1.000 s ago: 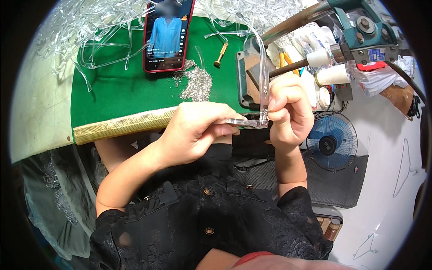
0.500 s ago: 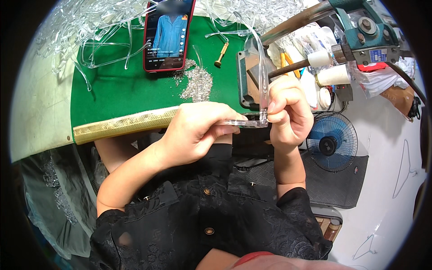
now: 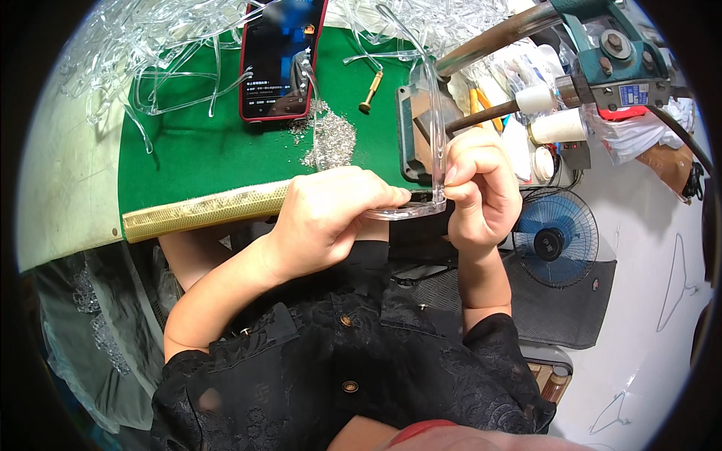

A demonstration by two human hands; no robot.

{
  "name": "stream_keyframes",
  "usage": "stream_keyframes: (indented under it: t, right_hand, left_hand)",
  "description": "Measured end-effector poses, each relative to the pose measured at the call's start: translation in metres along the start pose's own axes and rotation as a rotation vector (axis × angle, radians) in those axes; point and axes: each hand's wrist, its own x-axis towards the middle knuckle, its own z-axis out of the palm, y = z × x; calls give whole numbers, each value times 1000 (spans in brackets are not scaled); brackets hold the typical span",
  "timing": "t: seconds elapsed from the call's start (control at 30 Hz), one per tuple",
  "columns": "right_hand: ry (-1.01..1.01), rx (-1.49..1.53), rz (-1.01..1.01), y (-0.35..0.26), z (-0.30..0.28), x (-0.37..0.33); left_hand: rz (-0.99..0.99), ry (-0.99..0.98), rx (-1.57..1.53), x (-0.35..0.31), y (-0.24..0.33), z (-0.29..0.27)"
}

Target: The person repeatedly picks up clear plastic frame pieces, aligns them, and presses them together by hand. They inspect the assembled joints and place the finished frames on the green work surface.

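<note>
A clear plastic eyeglasses frame (image 3: 402, 213) is held just past the table's near edge. My left hand (image 3: 320, 210) is closed on its front piece and hides much of it. One clear temple (image 3: 438, 128) rises from the right corner at the hinge; the other seems to stick up beyond my left hand, across the phone. My right hand (image 3: 485, 192) is pinched at that right hinge corner, thumb against finger. Anything between these fingertips is too small to make out. Beyond my left hand, tiny silvery screws (image 3: 335, 143) lie piled on the green mat (image 3: 188, 169).
A red-cased phone (image 3: 274, 105) leans at the mat's back, near a heap of clear frames (image 3: 165, 45). A small brass screwdriver (image 3: 370, 92) lies right of it. A green metal hand press (image 3: 609, 45) stands at right, above a blue fan (image 3: 553, 240). Yellow edging (image 3: 210, 210) lines the near edge.
The eyeglasses frame has tilted in my left hand, and its far temple now stands across the phone. My right fingertips have shifted slightly at the hinge. The phone's picture has changed.
</note>
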Motion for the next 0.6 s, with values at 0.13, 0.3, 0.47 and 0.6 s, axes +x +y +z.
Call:
stream_keyframes:
  t: [0.13,0.3,0.47,0.6]
  right_hand:
    - [-25,-20,10,-1,-1,0]
    - [-17,44,-7,0,0,2]
    - [4,124,50,0,3,1]
    - [-12,152,55,2,3,1]
  left_hand:
    - [-9,14,-23,-1,0,1]
    - [-150,-50,-194,-1,5,1]
    - [-158,-49,-228,0,6,0]
    - [-173,-33,-259,1,7,0]
